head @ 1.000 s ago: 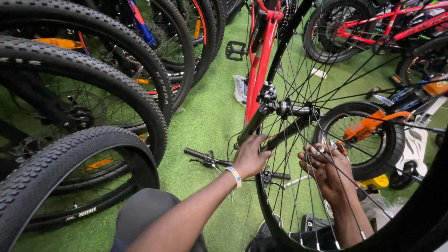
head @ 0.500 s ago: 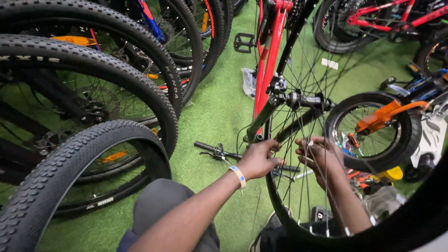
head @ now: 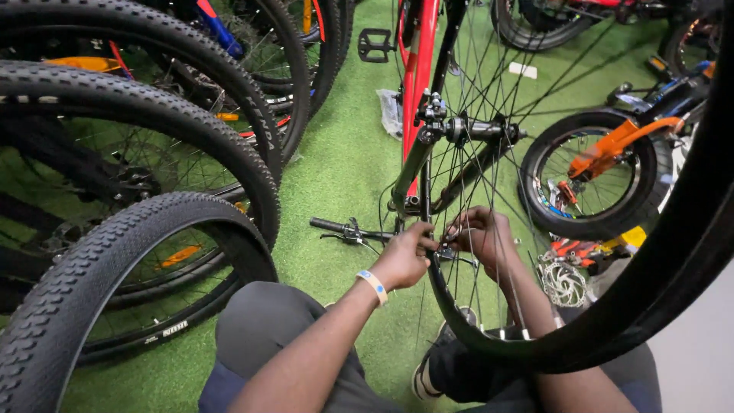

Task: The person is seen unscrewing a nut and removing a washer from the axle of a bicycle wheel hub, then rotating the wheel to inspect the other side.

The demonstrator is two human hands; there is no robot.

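Note:
A red bicycle frame (head: pixel 417 76) stands upside down, its handlebar (head: pixel 344 228) resting on green turf. The front wheel's black tyre (head: pixel 650 291) curves across the right of the view, with the hub (head: pixel 475 130) above my hands. My left hand (head: pixel 401 260), with a light wristband, is closed on the handlebar near the stem. Seen through the spokes, my right hand (head: pixel 485 241) has its fingers pinched on a small fitting on the handlebar (head: pixel 447 251), close to the left fingers. What exactly it pinches is hidden.
Several knobby bicycle tyres (head: pixel 115 268) crowd the left side. A small bicycle with orange parts (head: pixel 604 164) lies at the right, a brake disc (head: pixel 562 283) beside it. A black pedal (head: pixel 375 44) hangs at the top. My bent knees (head: pixel 264 321) rest on the turf.
My hands have drawn closer together at the middle of the handlebar; the right hand moved left toward the left one. The view has shifted slightly nearer.

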